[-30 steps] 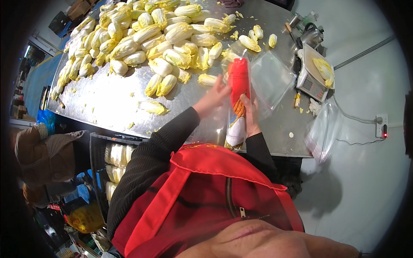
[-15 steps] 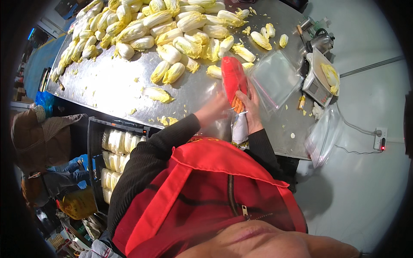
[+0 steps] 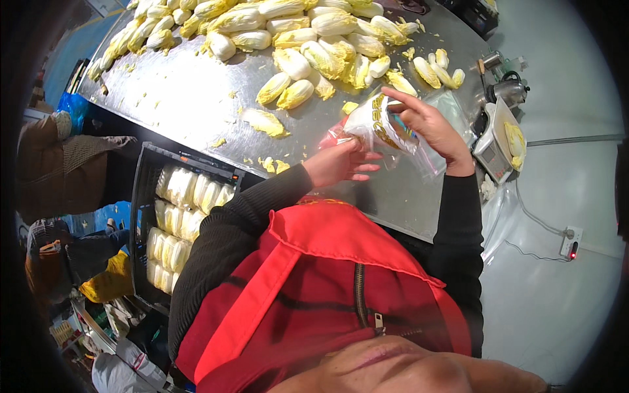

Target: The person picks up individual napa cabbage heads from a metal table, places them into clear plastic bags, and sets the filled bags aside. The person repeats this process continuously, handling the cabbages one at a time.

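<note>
A clear plastic bag with a white panel and yellow print [image 3: 379, 121] is held above the near right of the metal table. My left hand [image 3: 337, 164] has its thumb against the bag's near edge, the other fingers stretched to the right beneath it. My right hand [image 3: 436, 131] reaches over the bag's right side, fingertips on its far edge, and the bag gapes between my hands. A red item [image 3: 334, 134] shows partly behind the bag on the left; its kind is hidden. Small yellow-white cabbages [image 3: 295, 95] lie just beyond, and a loose yellow leafy piece [image 3: 264, 122] lies to the left.
More cabbages are heaped at the table's far side. Clear plastic bags [image 3: 452, 108], a scale [image 3: 493, 154] with a cabbage on it, and a kettle [image 3: 511, 88] stand right. A black crate [image 3: 141, 216] of packed cabbages is at left. A socket strip [image 3: 571, 242] hangs on the wall.
The red item, upright in my right hand before, is now mostly hidden behind the bag. The printed bag has come up from near my waist, and my hands have spread apart.
</note>
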A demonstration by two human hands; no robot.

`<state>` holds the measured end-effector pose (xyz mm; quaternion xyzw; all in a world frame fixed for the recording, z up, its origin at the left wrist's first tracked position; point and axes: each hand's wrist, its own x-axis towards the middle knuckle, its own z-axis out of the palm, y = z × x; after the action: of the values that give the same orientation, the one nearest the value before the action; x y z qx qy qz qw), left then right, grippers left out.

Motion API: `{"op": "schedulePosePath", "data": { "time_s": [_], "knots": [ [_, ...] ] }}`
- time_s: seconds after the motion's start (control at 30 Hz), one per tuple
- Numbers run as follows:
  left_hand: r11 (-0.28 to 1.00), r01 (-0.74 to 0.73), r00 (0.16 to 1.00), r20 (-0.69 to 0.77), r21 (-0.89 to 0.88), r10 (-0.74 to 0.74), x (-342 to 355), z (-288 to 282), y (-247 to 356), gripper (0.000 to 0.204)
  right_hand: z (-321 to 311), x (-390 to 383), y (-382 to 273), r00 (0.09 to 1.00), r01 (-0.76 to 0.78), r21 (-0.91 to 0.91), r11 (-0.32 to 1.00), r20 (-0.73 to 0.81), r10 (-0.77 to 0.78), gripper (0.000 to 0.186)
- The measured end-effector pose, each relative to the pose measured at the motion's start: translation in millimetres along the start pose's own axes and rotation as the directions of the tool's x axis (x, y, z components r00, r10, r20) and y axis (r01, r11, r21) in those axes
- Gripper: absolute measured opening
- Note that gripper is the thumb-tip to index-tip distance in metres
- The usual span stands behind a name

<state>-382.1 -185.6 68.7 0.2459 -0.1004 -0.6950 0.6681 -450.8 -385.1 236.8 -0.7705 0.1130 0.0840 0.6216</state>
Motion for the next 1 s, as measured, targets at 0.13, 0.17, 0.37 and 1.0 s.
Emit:
{"op": "schedulePosePath", "data": {
  "time_s": [0.13,0.17,0.37,1.0],
  "knots": [
    [0.785,0.069,0.976,-0.204,0.616,0.074,-38,-24,19,0.067,17,9,4,0.985,0.027,-0.159,0.987,-0.165,-0.054,0.054],
    [0.625,0.046,0.917,-0.281,0.779,0.283,-42,-30,22,0.075,23,8,2,0.963,0.051,-0.154,0.987,-0.255,-0.089,0.051],
    [-0.227,-0.044,0.601,0.207,0.973,0.772,-15,-33,42,0.106,35,8,-10,0.952,0.16,-0.559,0.813,-0.129,-0.276,0.045],
    [0.294,-0.147,0.714,-0.104,0.944,0.692,25,-43,41,0.062,-39,8,-78,0.624,0.311,-0.775,0.549,-0.27,-0.734,0.029]
  ]
}}
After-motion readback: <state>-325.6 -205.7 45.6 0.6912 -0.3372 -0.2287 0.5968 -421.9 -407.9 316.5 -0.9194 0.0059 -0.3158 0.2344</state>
